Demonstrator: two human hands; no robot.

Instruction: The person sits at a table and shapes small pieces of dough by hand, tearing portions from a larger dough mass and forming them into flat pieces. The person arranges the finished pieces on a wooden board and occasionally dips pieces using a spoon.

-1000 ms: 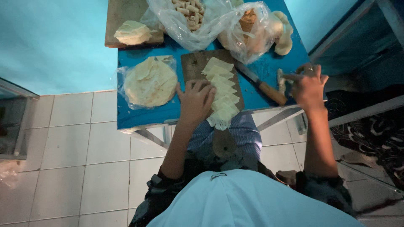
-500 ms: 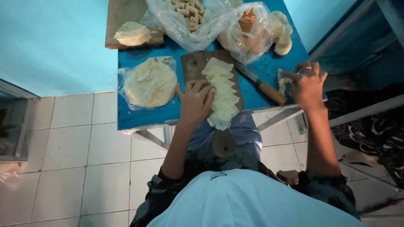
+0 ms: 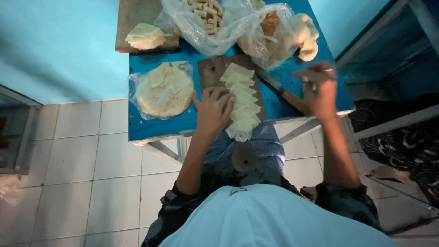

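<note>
A wooden cutting board lies on a small blue table, with a row of pale cut dough sheets overlapping down its right side. My left hand rests flat on the board beside the sheets, fingers apart and touching their left edge. My right hand hovers over the table's right edge, fingers bunched; it is blurred and I cannot tell what it pinches. A wooden-handled knife lies on the table between the board and my right hand.
A stack of round dough wrappers in clear plastic lies left of the board. Two plastic bags, one with small rolls and one with filling, sit at the back. A second board with dough stands back left. White tiled floor lies below.
My right hand has lifted slightly and shifted left over the table edge, now blurred. My left hand stays on the board by the dough sheets.
</note>
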